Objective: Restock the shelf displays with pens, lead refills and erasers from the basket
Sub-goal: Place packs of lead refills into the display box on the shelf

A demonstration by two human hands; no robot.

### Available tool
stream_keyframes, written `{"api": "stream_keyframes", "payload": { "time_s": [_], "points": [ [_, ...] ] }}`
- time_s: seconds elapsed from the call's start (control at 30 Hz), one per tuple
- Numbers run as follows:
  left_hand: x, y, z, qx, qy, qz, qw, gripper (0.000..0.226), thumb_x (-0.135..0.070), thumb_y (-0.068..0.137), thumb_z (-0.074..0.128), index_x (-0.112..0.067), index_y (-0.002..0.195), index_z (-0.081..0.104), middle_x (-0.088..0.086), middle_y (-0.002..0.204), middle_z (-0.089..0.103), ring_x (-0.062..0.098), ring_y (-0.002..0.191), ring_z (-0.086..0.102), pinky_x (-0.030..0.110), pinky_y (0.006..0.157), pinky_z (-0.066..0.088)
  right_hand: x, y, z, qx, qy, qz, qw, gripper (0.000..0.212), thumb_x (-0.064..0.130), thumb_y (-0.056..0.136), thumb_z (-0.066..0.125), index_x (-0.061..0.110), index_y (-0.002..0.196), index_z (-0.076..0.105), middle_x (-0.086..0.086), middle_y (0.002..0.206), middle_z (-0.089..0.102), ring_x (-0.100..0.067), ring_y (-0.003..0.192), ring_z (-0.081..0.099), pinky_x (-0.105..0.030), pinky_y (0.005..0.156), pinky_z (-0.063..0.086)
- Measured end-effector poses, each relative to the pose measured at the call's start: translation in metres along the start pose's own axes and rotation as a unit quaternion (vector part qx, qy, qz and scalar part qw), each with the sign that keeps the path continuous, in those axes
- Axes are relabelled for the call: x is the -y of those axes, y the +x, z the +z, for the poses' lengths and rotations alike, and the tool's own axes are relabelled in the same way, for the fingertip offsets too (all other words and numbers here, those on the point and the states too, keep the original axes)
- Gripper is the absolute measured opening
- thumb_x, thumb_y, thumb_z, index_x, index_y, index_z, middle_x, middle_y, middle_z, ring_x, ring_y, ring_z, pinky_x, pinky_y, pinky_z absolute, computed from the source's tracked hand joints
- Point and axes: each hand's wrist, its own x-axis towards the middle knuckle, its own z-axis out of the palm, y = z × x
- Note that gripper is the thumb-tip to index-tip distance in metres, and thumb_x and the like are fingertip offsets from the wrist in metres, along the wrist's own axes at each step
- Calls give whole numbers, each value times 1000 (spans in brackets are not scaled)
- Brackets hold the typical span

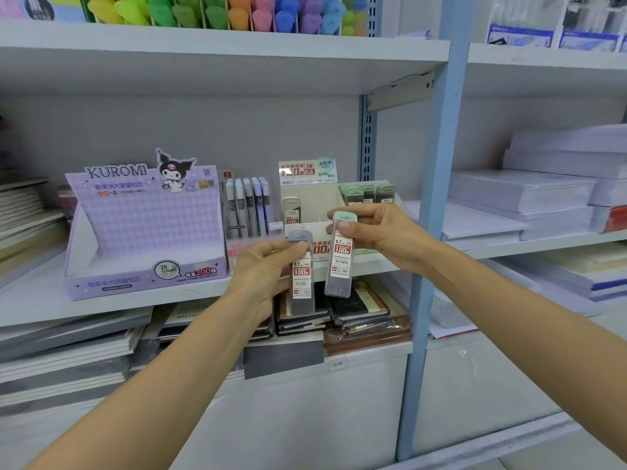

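My left grip is clamped on a grey-capped refill. My right grip pinches a green-capped refill near its cap. I hold both upright, side by side, labels toward me, before the front edge of the shelf, probably to compare grades: HB against 2B. The white display stands just behind, towards the shelf's right end, part stocked. No basket shows.

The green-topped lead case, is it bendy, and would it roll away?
Probably stiff: the green-topped lead case hangs straight though the right hand pinches only its top. Flat sides suggest no rolling. Likely light, held by fingertips.
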Motion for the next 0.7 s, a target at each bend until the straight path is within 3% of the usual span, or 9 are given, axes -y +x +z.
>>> {"api": "stream_keyframes", "payload": {
  "time_s": [0.13,0.33,0.43,0.57,0.63,0.7],
  "points": [
    [-1,-2,3,11,-34,15,999,23,-11,81,73,-3,103,72,11,90,76,22,80,74,26,58,58,-2,-1,8,30,-41,-27,998,30,19,81,72,19,111,70,-5,107,73,-21,101,69,-28,81,57],
    [0,-4,10,73,-69,37,994,19,-4,87,65,-8,105,71,11,96,76,22,87,74,24,65,58,-8,-2,19,-29,-84,-89,992,35,25,76,76,24,111,70,1,105,73,-16,93,70,-24,70,57],
    [4,-5,12,76,-16,68,995,29,4,82,69,-13,105,69,6,96,76,19,88,74,21,66,57,-13,-1,20,-26,-109,-92,989,40,20,83,74,22,121,66,-3,109,71,-17,82,64,-22,62,54],
    [7,-3,19,38,62,115,991,35,2,77,76,-12,106,60,4,93,76,14,84,73,21,68,58,-13,-3,10,-7,-164,-86,983,22,21,87,70,18,108,67,-2,96,69,-14,82,62,-21,62,51],
    [8,-1,22,52,136,163,976,28,-5,82,74,-13,106,61,1,99,74,10,90,71,18,75,56,-12,-4,-1,-3,-200,-85,976,15,19,90,66,12,104,63,-6,94,66,-14,83,62,-25,64,51],
    [10,3,25,60,253,234,937,26,-15,88,69,-18,111,58,-9,107,68,2,98,64,14,81,51,-8,-5,-18,-23,-217,-94,971,15,17,94,60,7,105,58,-14,100,66,-16,85,64,-27,67,53]
  ]
}}
